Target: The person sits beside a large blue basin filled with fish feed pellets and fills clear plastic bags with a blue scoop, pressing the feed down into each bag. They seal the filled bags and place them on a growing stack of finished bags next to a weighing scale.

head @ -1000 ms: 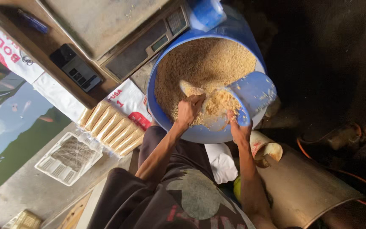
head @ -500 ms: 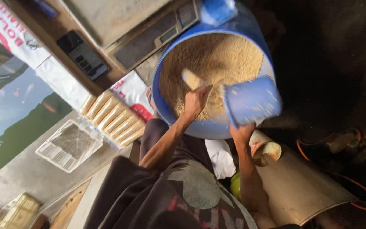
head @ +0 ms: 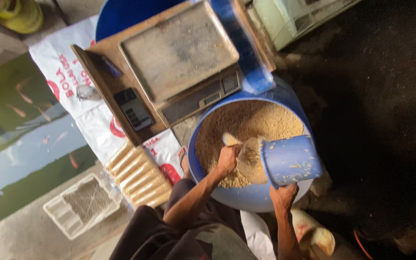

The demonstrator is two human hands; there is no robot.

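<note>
A big blue drum (head: 203,166) holds tan grain feed (head: 246,123). My left hand (head: 227,161) is shut on a small pale scoop (head: 230,140) just over the feed, at the mouth of a blue cup (head: 292,160). The cup lies tilted on its side above the drum's near rim, mouth facing left, with feed (head: 249,161) showing inside. My right hand (head: 284,196) grips the cup from below, at the drum's near edge.
A digital scale (head: 179,50) with a flat grey pan sits on a wooden board beyond the drum, a calculator (head: 133,110) beside it. White printed sacks (head: 66,72), pale rolls (head: 140,175), a white wire basket (head: 83,204) and pond water (head: 20,130) lie left.
The blue cup has risen off the feed and tipped onto its side. My left hand and scoop stay at its mouth. The view has shifted, showing more of the scale.
</note>
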